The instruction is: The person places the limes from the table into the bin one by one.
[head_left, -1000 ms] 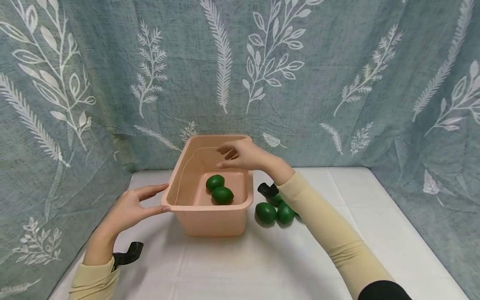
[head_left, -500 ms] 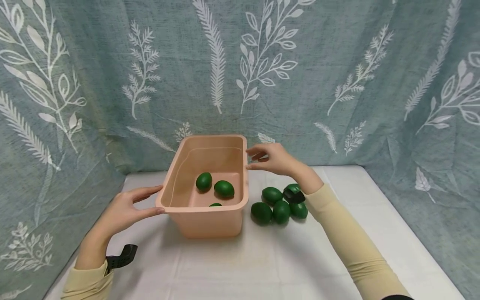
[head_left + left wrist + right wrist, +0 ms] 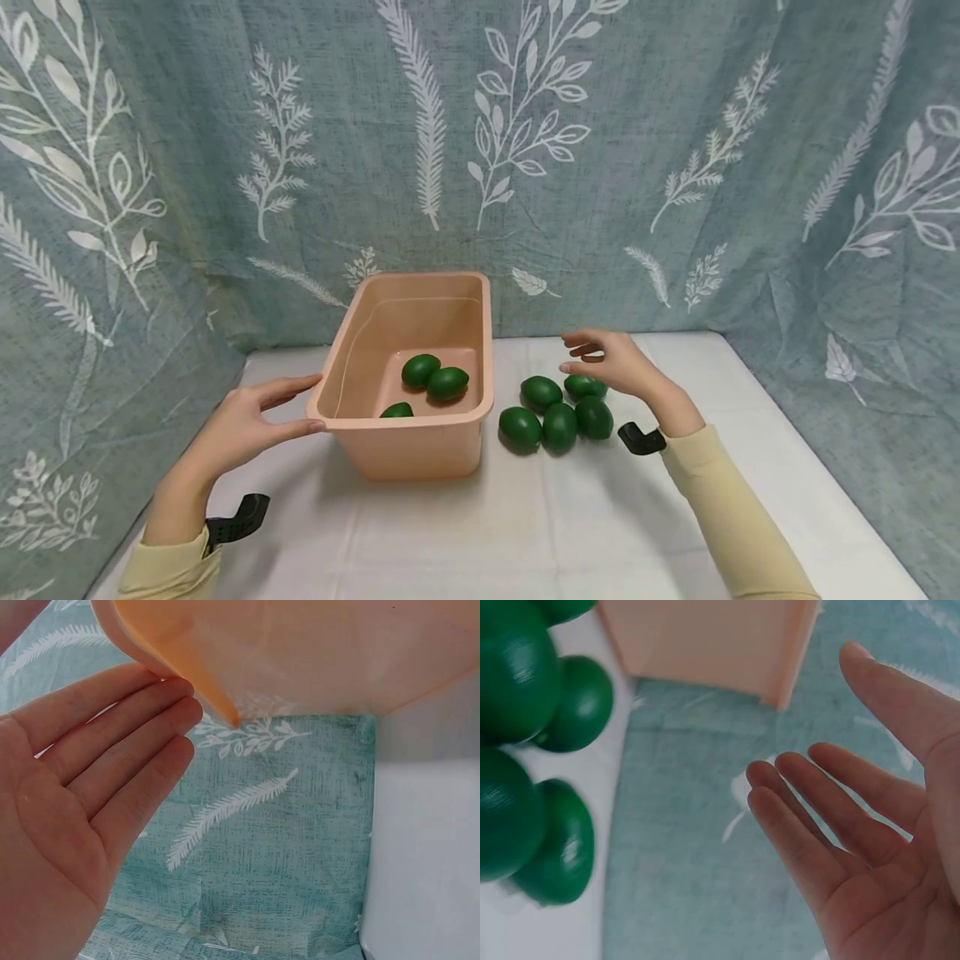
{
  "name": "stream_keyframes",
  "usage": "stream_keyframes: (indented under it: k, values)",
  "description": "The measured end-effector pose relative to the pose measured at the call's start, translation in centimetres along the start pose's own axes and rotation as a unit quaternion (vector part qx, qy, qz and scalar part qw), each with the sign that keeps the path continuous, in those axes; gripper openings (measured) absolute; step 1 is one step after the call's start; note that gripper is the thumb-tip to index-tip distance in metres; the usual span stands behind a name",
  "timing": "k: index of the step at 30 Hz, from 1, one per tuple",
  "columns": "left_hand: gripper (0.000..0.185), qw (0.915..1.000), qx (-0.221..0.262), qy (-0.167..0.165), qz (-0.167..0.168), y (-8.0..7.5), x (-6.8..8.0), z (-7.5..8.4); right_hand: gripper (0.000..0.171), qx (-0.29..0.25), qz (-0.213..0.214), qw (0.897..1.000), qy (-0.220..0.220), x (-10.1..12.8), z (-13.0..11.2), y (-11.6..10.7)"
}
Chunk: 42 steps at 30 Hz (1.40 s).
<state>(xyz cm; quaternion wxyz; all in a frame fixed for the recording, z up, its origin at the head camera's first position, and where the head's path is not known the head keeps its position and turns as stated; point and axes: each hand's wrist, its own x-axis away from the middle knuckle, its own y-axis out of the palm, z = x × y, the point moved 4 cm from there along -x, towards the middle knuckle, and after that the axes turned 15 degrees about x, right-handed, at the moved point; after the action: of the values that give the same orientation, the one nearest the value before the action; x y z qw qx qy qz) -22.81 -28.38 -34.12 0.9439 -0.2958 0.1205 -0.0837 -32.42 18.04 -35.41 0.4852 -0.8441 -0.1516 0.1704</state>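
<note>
A peach plastic bin (image 3: 408,450) stands on the table, with 3 glossy green lime-like fruits (image 3: 447,384) visible inside. At its left near corner my left hand (image 3: 243,421) touches the rim with straight fingers and thumb; the left wrist view shows the fingertips (image 3: 184,688) against the bin's edge. My right hand (image 3: 611,360) hovers above the far right of a loose cluster of green fruits (image 3: 559,427) beside the bin. Its fingers are relaxed and hold nothing, and the right wrist view shows the bare palm (image 3: 900,900) near the fruits (image 3: 574,701).
A white cloth (image 3: 450,542) covers the table. Blue-green curtains (image 3: 337,167) with white leaf prints hang behind it and along both sides. Black wrist mounts (image 3: 240,518) sit on both wrists.
My right hand has moved from over the bin to the right, above the loose fruits. A third fruit has appeared in the bin and rolled left along its near side. The left hand stays at the rim.
</note>
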Motion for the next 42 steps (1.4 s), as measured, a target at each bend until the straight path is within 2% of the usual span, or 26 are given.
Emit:
stream_keyframes:
  k: [8, 16, 28, 42]
  values:
    - [0.064, 1.0, 0.007, -0.002, -0.002, 0.1, 0.0, -0.1, 0.059, 0.002, 0.001, 1.0, 0.029, 2.1, 3.0, 1.3]
    - [0.062, 0.9999, -0.012, 0.003, 0.004, 0.1, 0.0, 0.2, 0.059, 0.004, 0.018, 0.999, 0.05, 3.7, 5.0, 2.1]
    - [0.06, 0.9991, -0.039, 0.01, 0.011, 0.1, -0.1, 0.3, 0.061, 0.009, 0.013, 0.997, 0.078, 5.7, 7.5, 4.0]
    - [0.061, 0.9997, -0.023, 0.006, 0.003, 0.2, -0.1, 0.3, 0.071, -0.002, -0.007, 0.996, 0.092, 6.1, 8.1, 6.3]
